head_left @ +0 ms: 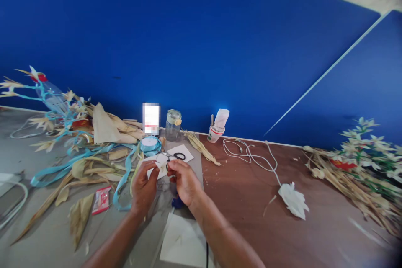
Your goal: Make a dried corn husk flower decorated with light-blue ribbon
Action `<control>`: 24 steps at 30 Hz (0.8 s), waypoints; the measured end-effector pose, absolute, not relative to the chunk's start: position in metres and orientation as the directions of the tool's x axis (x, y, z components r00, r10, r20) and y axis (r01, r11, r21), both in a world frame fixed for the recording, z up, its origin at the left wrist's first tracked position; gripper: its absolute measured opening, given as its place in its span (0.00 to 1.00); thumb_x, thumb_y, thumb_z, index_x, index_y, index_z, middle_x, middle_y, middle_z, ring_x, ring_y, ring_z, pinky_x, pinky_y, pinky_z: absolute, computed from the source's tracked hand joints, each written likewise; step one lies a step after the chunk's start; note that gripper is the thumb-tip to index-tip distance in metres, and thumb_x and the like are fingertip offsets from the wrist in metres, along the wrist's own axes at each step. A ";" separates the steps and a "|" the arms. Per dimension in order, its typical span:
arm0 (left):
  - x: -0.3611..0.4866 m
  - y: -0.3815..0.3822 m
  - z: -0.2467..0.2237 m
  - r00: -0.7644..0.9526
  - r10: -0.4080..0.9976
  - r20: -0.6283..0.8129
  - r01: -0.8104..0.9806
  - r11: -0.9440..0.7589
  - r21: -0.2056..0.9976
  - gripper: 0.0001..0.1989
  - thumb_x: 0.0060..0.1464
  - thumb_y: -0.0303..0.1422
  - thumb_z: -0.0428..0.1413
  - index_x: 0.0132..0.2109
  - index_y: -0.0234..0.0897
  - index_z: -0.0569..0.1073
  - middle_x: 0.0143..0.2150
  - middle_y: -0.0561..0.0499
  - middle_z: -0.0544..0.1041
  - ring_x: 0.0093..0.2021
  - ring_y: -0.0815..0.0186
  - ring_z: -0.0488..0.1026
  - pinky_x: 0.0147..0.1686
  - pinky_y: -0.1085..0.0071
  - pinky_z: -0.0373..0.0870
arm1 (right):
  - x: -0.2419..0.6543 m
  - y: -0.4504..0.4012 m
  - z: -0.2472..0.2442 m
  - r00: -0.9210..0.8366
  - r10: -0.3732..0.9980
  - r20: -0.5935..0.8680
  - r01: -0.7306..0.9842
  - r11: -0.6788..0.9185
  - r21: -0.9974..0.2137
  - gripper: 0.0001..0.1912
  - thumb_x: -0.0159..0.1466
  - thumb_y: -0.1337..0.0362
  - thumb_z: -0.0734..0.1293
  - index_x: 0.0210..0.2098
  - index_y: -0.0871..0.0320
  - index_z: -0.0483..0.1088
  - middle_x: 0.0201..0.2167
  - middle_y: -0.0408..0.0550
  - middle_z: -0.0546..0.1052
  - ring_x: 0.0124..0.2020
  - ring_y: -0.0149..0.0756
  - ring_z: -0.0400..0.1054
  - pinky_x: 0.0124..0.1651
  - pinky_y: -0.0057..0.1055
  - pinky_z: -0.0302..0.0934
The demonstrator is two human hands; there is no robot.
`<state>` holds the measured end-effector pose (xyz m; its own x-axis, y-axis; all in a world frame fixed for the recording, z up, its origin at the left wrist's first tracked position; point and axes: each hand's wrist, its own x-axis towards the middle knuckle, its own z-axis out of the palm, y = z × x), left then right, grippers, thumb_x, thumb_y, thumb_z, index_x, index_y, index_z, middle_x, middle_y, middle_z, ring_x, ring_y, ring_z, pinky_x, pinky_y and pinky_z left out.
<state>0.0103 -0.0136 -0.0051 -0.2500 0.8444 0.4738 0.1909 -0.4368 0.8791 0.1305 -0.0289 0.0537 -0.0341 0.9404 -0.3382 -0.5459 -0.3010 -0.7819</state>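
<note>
Left hand [145, 186] and right hand [186, 180] face each other with fingers curled inward, near a small pale scrap [162, 168] between their fingertips; whether either grips it, I cannot tell. Just beyond, scissors [174, 157] lie over white paper [186, 153], beside a ribbon roll [150, 143]. Blue-stemmed flowers [42, 122] at left and white flowers [351, 146] at right look finished. Loose husks [80, 220] on the bench [232, 201] appear unworked, so much seems left.

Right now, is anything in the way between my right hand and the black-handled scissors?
Nothing visible stands between them: the scissors lie just beyond the right hand, whose fingertips overlap one handle in this view. I cannot tell whether they touch.
</note>
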 end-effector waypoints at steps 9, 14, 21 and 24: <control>0.006 -0.012 -0.010 -0.271 0.819 0.506 0.176 -0.475 0.862 0.03 0.50 0.29 0.55 0.34 0.39 0.72 0.36 0.50 0.74 0.41 0.64 0.72 0.46 0.65 0.68 | 0.124 -0.038 0.056 -0.219 0.915 -0.339 -0.535 -0.403 -0.742 0.11 0.45 0.58 0.71 0.20 0.60 0.70 0.17 0.38 0.65 0.19 0.25 0.53 0.24 0.27 0.43; 0.006 -0.013 -0.011 -0.260 0.823 0.505 0.203 -0.465 0.862 0.05 0.49 0.29 0.53 0.35 0.39 0.73 0.37 0.50 0.75 0.42 0.63 0.72 0.45 0.64 0.69 | 0.126 -0.037 0.060 -0.275 0.877 -0.394 -0.610 -0.476 -0.634 0.10 0.45 0.58 0.69 0.20 0.60 0.71 0.17 0.40 0.65 0.19 0.26 0.54 0.24 0.27 0.46; 0.009 -0.013 -0.011 -0.246 0.825 0.509 0.150 -0.487 0.861 0.04 0.50 0.30 0.54 0.34 0.40 0.74 0.35 0.50 0.75 0.40 0.64 0.72 0.43 0.66 0.69 | 0.125 -0.034 0.055 -0.072 0.949 -0.308 -0.554 -0.295 -0.778 0.08 0.43 0.63 0.71 0.18 0.59 0.69 0.16 0.39 0.67 0.19 0.25 0.52 0.25 0.27 0.43; 0.010 -0.013 -0.011 -0.240 0.847 0.475 0.119 -0.459 0.880 0.03 0.49 0.31 0.56 0.33 0.40 0.74 0.35 0.50 0.76 0.39 0.63 0.72 0.43 0.66 0.68 | 0.125 -0.033 0.053 -0.043 0.961 -0.274 -0.519 -0.256 -0.816 0.05 0.43 0.66 0.71 0.18 0.59 0.70 0.14 0.37 0.64 0.19 0.24 0.51 0.26 0.27 0.43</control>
<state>0.0099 -0.0135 -0.0111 -0.2400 0.8468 0.4747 0.1194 -0.4595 0.8801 0.1245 -0.0332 0.0534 -0.0430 0.9609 -0.2736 -0.5186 -0.2555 -0.8160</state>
